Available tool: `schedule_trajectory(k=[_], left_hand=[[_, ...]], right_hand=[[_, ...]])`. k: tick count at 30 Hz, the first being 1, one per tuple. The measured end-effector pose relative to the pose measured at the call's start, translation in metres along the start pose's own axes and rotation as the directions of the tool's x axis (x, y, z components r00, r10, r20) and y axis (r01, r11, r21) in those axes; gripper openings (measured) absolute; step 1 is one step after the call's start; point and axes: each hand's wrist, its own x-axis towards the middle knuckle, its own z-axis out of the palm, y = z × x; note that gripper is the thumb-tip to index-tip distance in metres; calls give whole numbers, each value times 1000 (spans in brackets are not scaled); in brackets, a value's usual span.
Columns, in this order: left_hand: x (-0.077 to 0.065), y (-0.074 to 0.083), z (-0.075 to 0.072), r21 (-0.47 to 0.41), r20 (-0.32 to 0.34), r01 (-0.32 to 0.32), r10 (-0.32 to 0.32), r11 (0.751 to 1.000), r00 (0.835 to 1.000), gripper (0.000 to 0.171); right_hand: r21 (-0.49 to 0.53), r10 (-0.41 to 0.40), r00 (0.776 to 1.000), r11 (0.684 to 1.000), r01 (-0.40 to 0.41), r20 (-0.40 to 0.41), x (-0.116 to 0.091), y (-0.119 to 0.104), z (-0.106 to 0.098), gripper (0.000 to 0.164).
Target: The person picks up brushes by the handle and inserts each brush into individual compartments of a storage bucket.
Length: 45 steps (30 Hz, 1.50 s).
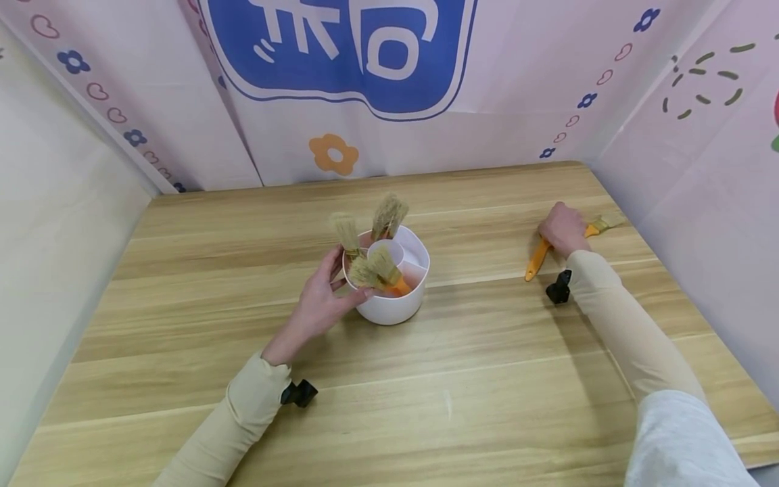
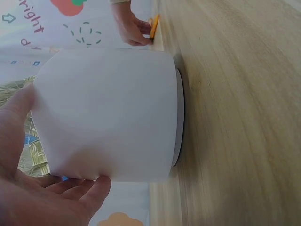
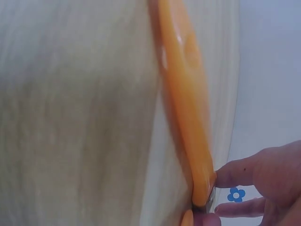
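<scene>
A white round divided holder (image 1: 389, 310) stands on the wooden table, with several bristle brushes (image 1: 383, 260) in its compartments, bristles up. My left hand (image 1: 325, 297) grips the holder's rim from the left; in the left wrist view its thumb and fingers span the white wall (image 2: 108, 113). Over at the table's right side, my right hand (image 1: 562, 226) pinches an orange-handled paintbrush (image 3: 188, 99) near its metal collar, and the handle (image 1: 535, 262) slants toward the front. Another orange-handled brush (image 1: 602, 223) lies beyond the knuckles, its bristles pointing right.
The wooden table (image 1: 475, 379) meets a printed back wall (image 1: 487, 142) and side walls at left and right (image 1: 700, 169). Black wrist mounts (image 1: 298, 393) sit at both cuffs.
</scene>
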Motion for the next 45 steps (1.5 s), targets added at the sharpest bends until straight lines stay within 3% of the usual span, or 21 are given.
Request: schedule_trajectory(k=[11, 24, 31, 45], left_hand=[[0, 1, 0, -3, -5, -12, 12, 1000, 1000, 89], [1, 1, -1, -3, -8, -22, 22, 1000, 1000, 88], [0, 1, -1, 7, -10, -6, 6, 1000, 1000, 88], [-1, 1, 0, 12, -6, -3, 3, 1000, 1000, 88]], right_hand=[[33, 13, 1000, 999, -14, 16, -3, 0, -2, 28], [94, -13, 999, 996, 8, 52, -7, -3, -6, 18], [154, -63, 995, 987, 51, 75, -7, -4, -6, 50], [249, -142, 987, 961, 120, 70, -20, -21, -15, 63]])
